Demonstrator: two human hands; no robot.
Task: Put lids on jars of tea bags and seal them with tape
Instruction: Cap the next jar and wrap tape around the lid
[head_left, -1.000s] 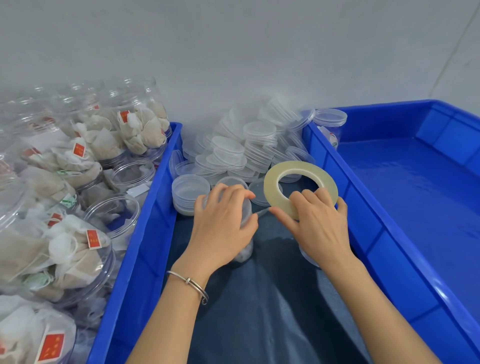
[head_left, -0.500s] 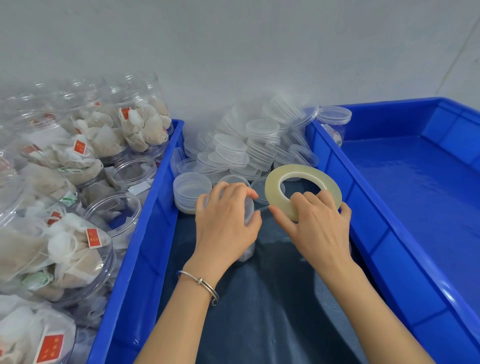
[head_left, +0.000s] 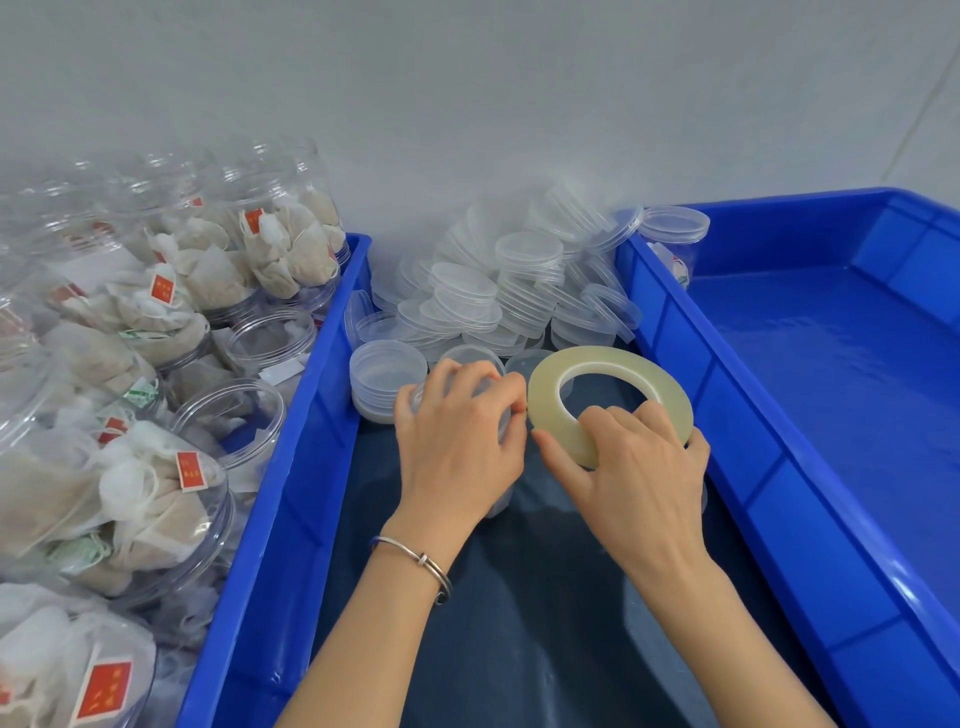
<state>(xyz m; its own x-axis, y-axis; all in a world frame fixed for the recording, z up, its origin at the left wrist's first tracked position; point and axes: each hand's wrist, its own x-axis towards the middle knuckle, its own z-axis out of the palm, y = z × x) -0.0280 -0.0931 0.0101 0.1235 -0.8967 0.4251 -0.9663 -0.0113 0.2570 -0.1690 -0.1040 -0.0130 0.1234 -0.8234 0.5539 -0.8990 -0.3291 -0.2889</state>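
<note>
At the far left, open clear jars of tea bags (head_left: 156, 467) with red tags are crowded together beside a blue bin (head_left: 291, 499). Just right of the bin's rim, a heap of clear lids (head_left: 498, 291) lies at the back of a dark cloth (head_left: 519, 623) that covers the desk between the bins. In front of the heap, the left hand (head_left: 457, 447), a silver bangle (head_left: 415, 561) on its wrist, curls its fingers (head_left: 467, 384) round the lid end of a clear jar (head_left: 498, 499), most of which is hidden under the palm. Touching it on the right, the right hand (head_left: 639, 483) grips a roll of clear tape (head_left: 608, 395), thumb under the near edge and fingers through the core. Farther right stands a second blue bin (head_left: 831, 467), with one lidded jar (head_left: 672, 234) at its far-left corner.
</note>
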